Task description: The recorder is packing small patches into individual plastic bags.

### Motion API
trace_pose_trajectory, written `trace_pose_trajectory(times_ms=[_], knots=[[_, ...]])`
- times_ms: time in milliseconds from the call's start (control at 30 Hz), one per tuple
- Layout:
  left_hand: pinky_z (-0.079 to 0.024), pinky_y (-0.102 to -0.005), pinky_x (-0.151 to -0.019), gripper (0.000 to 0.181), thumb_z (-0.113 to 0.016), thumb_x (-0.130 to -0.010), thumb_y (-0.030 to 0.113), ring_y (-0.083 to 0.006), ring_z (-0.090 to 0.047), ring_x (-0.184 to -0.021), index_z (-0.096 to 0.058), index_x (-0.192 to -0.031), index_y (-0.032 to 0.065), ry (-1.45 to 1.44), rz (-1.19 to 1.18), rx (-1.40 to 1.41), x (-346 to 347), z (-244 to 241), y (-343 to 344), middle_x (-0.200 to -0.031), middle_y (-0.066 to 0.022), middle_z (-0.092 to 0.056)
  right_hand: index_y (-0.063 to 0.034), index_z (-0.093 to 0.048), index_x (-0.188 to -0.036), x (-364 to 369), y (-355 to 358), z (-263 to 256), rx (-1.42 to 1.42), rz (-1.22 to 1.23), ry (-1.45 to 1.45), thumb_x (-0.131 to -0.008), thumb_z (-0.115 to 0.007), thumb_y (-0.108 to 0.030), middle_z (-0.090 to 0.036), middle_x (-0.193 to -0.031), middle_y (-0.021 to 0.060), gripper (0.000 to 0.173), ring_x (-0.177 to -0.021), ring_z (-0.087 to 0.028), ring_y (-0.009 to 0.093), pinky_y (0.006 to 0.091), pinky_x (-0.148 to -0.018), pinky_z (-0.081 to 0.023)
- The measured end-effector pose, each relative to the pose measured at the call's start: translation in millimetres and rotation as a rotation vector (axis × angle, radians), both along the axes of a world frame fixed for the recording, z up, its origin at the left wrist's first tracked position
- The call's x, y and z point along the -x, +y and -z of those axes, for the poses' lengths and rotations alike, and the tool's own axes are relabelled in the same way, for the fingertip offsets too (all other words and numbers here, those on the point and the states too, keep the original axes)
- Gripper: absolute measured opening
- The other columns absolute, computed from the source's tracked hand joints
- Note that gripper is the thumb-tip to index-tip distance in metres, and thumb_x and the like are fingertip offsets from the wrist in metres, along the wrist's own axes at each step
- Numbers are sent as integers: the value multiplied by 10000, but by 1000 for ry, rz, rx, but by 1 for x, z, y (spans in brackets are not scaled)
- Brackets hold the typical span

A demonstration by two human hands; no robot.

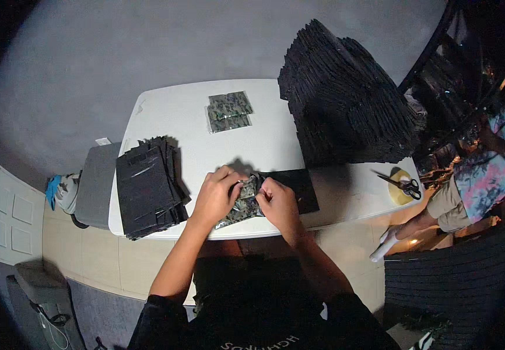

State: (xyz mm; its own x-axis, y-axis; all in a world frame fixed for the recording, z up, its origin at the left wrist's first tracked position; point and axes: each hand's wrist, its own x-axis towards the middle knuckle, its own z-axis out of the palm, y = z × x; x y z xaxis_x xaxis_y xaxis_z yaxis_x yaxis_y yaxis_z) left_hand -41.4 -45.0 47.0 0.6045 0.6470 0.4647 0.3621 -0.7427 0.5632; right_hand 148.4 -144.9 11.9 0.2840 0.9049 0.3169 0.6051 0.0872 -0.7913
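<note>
Near the front edge of the white table (265, 153), my left hand (219, 192) and my right hand (281, 203) grip a camouflage-patterned packet (240, 211) between them. Its upper part is pinched by the fingers of both hands, which hide some of it. Clear plastic seems to cover the packet. Beside and partly under my right hand lies a flat black sheet or bag (298, 190). Farther back on the table rest camouflage packets (229, 111) in clear plastic, overlapping each other.
A stack of black flat bags (149, 188) sits on the left. A tall pile of black folded pieces (344, 96) fills the back right. Black-handled scissors (399, 183) lie on a roll of tape (397, 194) at the right corner. Another person (467, 192) is at the right.
</note>
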Motion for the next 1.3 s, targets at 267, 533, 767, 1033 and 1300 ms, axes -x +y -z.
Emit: trace_pose_trajectory(times_ms=[267, 533, 767, 1033, 1300], knots=[[-512, -456, -919, 226, -761, -920, 79, -308, -695, -1067, -875, -1104, 143, 176, 37, -118, -9, -10, 2, -1074, -106, -696, 0, -598, -933, 3, 3, 1, -124, 56, 19, -911, -744, 4, -646, -798, 147, 149, -663, -621, 219, 368, -641, -514], [-552, -520, -957, 277, -792, -886, 135, -387, -716, -1092, -813, -1158, 82, 143, -2, 47, -14, -15, 8, -1127, -161, -720, -37, -592, -984, 3, -3, -11, -9, -84, -72, -934, -763, -94, -694, -909, 174, 187, -851, -723, 447, 508, -714, -572], [-611, -460, -811, 503, -995, -766, 294, -354, -779, -889, -717, -1069, 3, 299, -231, 142, 14, -13, 20, -943, -186, -748, -44, -601, -975, -3, -11, -4, -16, -74, -49, -940, -755, -103, -712, -931, 177, 169, -864, -734, 443, 515, -731, -590], [-596, -289, -739, 308, -830, -931, -35, -124, -729, -904, -747, -1219, 39, -448, 107, 1362, 39, 4, 12, -1153, -90, -779, -29, -602, -957, -1, -12, -2, -93, -14, -6, -936, -763, -70, -702, -884, 190, 168, -817, -727, 445, 512, -686, -572], [-628, -327, -950, 635, -776, -904, -146, -204, -739, -1096, -577, -1477, 44, -724, 32, 1401, 48, 12, -16, -1384, -188, -687, -15, -606, -949, -2, -13, -3, -160, -13, -12, -967, -750, -68, -659, -809, 173, 155, -701, -691, 357, 448, -644, -543]])
